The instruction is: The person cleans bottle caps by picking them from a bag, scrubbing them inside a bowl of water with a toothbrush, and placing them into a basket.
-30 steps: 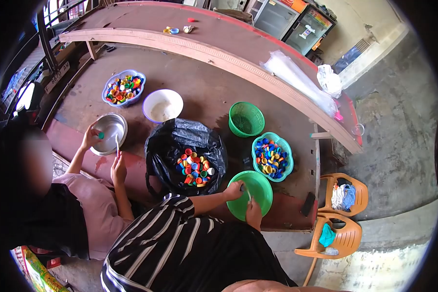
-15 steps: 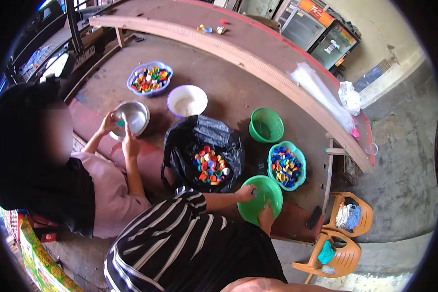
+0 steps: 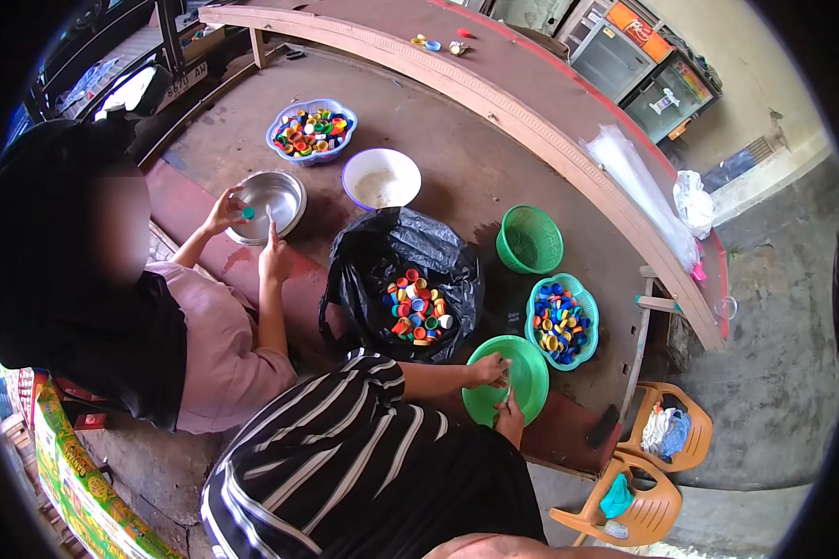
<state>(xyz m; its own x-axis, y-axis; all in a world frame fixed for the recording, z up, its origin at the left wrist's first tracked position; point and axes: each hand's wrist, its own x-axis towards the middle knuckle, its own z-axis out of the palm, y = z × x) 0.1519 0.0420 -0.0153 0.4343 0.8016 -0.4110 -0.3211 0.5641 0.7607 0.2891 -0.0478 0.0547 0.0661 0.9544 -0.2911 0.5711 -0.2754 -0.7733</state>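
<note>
Left hand (image 3: 489, 372) has its grip pinched on some small item (image 3: 505, 365), too blurry to say what, and the right hand (image 3: 510, 417) is closed around a thin tool (image 3: 508, 393), both over the green bowl (image 3: 529, 380). Half a second ago the hands were further apart; now the tool's right at the left fingers. Bowl's by the surface's (image 3: 419, 121) near edge, black bag (image 3: 345, 270) left, scalloped basket (image 3: 588, 351) just beyond, bare red strip on the right.

Around one black bag (image 3: 352, 284): two scalloped baskets (image 3: 593, 347) of caps (image 3: 561, 321), one white bowl (image 3: 382, 189), one round green basket (image 3: 531, 244), one green basin (image 3: 529, 377). Beyond, two orange chairs (image 3: 694, 454).
</note>
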